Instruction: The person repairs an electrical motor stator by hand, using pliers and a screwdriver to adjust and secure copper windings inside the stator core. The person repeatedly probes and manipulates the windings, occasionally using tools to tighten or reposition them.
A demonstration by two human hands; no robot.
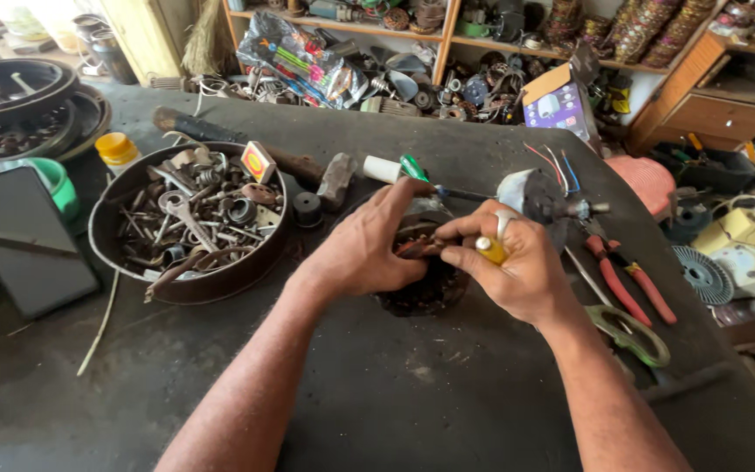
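I see the left hand (369,249) cupped over a dark motor coil (421,280) at the table's (447,393) centre, fingers wrapped on its rim. The right hand (517,267) pinches a yellow-handled tool (491,250) against the coil top. A bowl of scrap parts (190,223) sits left; red pliers (626,280) lie right.

Repair workshop: bowl of scrap hardware (190,223), pliers (626,284), shelves of motor parts (482,87).

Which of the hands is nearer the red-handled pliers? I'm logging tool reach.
Right. The right hand sits just left of the red-handled pliers; the left hand lies farther left, beyond the dark round motor part.
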